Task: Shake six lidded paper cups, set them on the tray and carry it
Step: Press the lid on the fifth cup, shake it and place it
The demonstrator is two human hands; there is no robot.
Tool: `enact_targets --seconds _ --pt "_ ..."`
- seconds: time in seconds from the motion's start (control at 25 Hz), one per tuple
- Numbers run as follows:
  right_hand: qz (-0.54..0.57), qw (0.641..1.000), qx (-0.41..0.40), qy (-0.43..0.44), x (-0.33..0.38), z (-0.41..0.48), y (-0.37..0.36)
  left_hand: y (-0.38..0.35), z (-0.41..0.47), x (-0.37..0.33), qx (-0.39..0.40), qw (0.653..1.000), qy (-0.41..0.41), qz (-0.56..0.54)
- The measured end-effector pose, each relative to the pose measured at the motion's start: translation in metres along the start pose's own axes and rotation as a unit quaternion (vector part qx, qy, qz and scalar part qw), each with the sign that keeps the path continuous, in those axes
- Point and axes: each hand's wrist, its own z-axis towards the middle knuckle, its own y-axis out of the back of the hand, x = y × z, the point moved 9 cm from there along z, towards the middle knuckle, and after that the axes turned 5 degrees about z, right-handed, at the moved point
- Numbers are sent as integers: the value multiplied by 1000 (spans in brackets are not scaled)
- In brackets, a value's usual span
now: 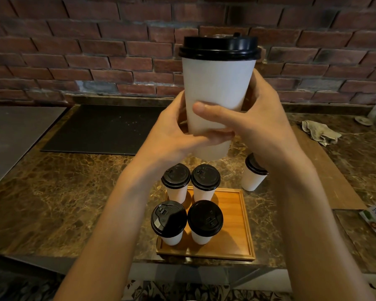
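My left hand (178,135) and right hand (256,124) both curled round a white paper cup with black lid (217,83), held upright in the air, four lidded cups (205,178) on the orange wooden tray (244,227) below, sixth cup (253,181) just beside it.

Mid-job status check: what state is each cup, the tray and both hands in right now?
Held cup: lidded, upright, raised in both hands.
Left hand: grips held cup.
Right hand: grips held cup.
Tray: on counter, right side bare.
Tray cups: four, lidded, standing.
Counter cup: lidded, off tray.
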Motion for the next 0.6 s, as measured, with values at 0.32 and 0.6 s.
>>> enact_targets --seconds 0.32,0.6 --pt "68 995 70 6 -1 -2 -6 -13 -3 -1 75 996 15 -41" --pt "47 995 92 -7 -1 -5 -9 -14 -6 -1 75 996 21 -43"
